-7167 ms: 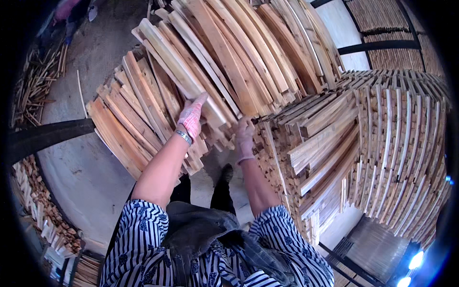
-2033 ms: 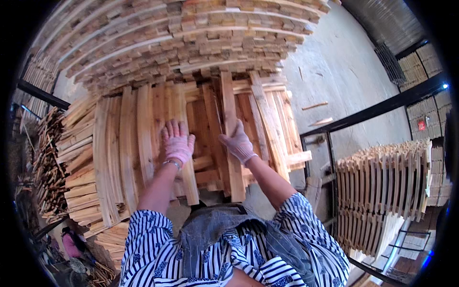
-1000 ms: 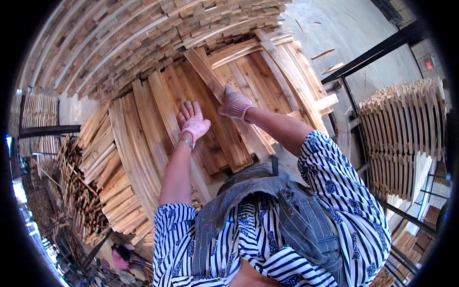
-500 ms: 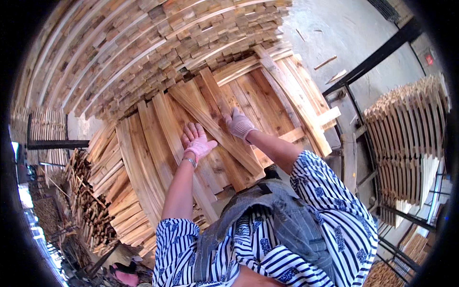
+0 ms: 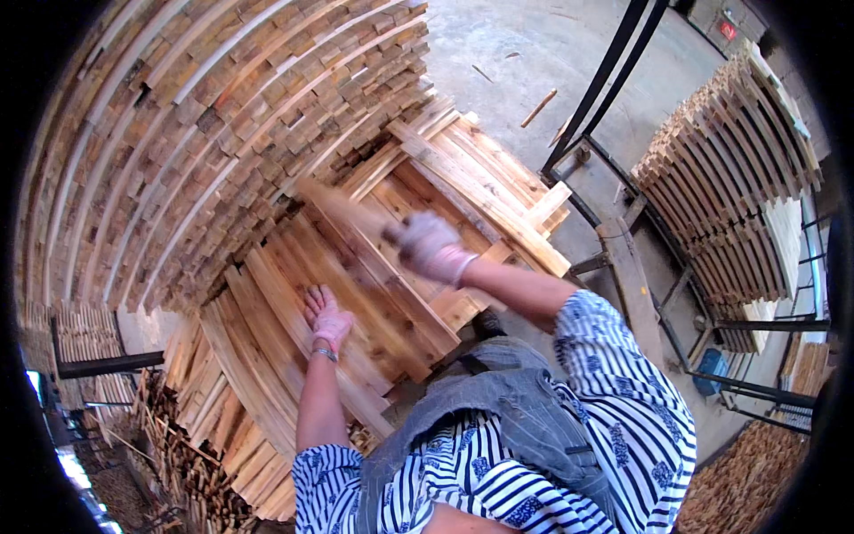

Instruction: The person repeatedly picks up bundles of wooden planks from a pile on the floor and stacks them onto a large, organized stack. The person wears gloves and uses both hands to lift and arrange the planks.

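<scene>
My left hand [image 5: 327,319], in a pale pink glove, lies flat with fingers spread on a layer of wooden boards [image 5: 294,267]. My right hand [image 5: 433,249], gloved too, is raised over the boards and blurred by motion. It is closed around the near end of a short wooden board [image 5: 347,209], which reaches away to the far left and is smeared as well. Between my two hands, a longer narrow board [image 5: 391,289] runs down toward my apron. Further right, a pale plank [image 5: 485,200] lies across the pile.
A tall stack of layered timber [image 5: 267,98] stands just beyond the boards. Thin offcuts [image 5: 187,445] are heaped at the lower left. On the right are a black metal frame [image 5: 658,240] and another timber stack [image 5: 729,169]. Wood scraps [image 5: 538,109] litter the concrete floor.
My view has turned, shifting the pile left and down. My right hand has lifted a short board and swung it leftward. The long board has straightened to lie alongside the others; my left hand stays flat.
</scene>
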Demonstrator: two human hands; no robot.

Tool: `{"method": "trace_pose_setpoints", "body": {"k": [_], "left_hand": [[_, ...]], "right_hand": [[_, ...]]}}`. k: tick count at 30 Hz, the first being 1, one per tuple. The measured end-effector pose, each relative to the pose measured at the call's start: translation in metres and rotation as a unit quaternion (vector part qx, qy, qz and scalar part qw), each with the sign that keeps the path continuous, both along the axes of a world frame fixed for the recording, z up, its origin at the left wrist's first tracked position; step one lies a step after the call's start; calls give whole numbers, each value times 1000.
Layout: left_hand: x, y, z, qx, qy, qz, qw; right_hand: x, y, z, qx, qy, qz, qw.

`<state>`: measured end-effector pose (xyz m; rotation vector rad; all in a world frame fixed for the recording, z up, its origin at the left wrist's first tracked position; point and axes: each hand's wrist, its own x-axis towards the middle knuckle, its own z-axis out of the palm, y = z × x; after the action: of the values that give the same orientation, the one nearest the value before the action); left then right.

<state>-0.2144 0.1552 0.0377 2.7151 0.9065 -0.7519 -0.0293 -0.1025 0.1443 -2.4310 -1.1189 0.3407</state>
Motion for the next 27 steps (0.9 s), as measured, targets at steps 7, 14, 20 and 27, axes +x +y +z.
{"method": "trace_pose_setpoints", "body": {"k": [7,14,20,27], "left_hand": [[4,-18,7,57,11,6,998],[6,-20,21,-6,-19,42,999],[4,-18,19,-58,-16,44,997],[4,-27,26,-22,-22,40,999]], "right_hand": [[83,-108,-21,-138,-28,-134,981],[67,-70,8,-47,22,-123,991],[26,-46,-13,-59,-57,-140,987],[44,-87,-61,-149,-209,-145,956]]}}
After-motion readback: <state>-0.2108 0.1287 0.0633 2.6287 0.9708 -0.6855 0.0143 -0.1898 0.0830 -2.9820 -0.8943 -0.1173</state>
